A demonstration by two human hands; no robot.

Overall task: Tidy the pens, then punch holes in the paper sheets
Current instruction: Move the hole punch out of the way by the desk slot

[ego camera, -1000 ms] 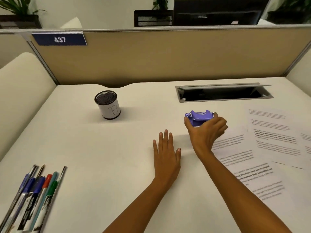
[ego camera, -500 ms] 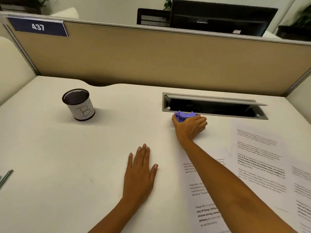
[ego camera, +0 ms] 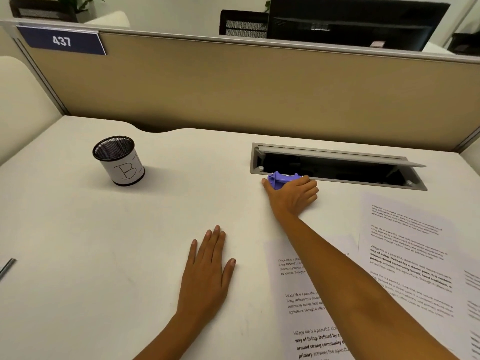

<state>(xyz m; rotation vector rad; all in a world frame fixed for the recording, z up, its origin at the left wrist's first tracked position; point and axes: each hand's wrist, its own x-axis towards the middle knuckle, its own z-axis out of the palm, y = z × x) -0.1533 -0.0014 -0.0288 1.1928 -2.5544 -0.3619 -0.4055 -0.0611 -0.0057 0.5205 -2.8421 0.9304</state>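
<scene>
My right hand (ego camera: 293, 196) grips a small purple hole punch (ego camera: 281, 178) on the white desk, right at the near edge of the open cable tray. My left hand (ego camera: 207, 268) lies flat on the desk, fingers straight, holding nothing. Printed paper sheets (ego camera: 405, 245) lie spread over the right side of the desk, partly under my right forearm. A black mesh pen cup (ego camera: 119, 161) with a white label marked "B" stands at the left, and no pens show above its rim. Only the tip of one pen (ego camera: 7, 267) shows at the left edge.
A grey recessed cable tray (ego camera: 337, 166) with its lid raised cuts into the desk at the back right. A tan partition (ego camera: 233, 87) with a "437" sign closes off the far side, and a dark monitor stands behind it. A cream panel borders the left.
My right hand has carried the purple punch away from me, up to the cable tray's edge. My view has swung right, so the row of pens has left the frame. The left hand stays flat.
</scene>
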